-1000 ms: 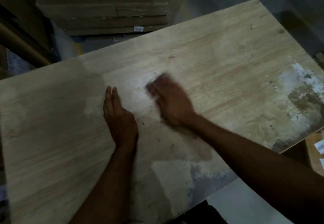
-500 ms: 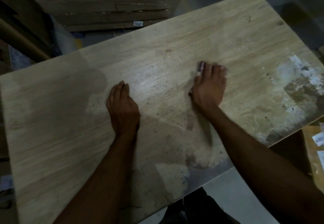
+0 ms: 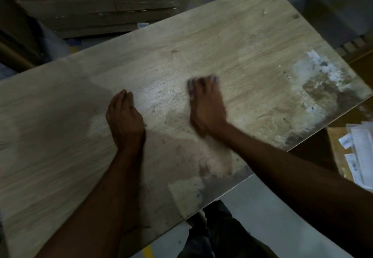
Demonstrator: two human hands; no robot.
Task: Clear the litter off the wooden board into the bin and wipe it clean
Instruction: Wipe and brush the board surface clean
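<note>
Two flat hands (image 3: 125,116) (image 3: 207,106) on wooden board (image 3: 252,42)

This looks like a storeroom or warehouse. Big stacks of flat brown cardboard (image 3: 96,5) sit piled up behind a large wooden board (image 3: 232,42), and a small white label (image 3: 142,25) sticks to one stack. The floor (image 3: 260,203) is bare grey concrete with a bit of yellow line (image 3: 148,251) painted on it. On the right, an open cardboard box (image 3: 336,146) holds loose papers with barcodes (image 3: 361,157). The light is dim.
</note>
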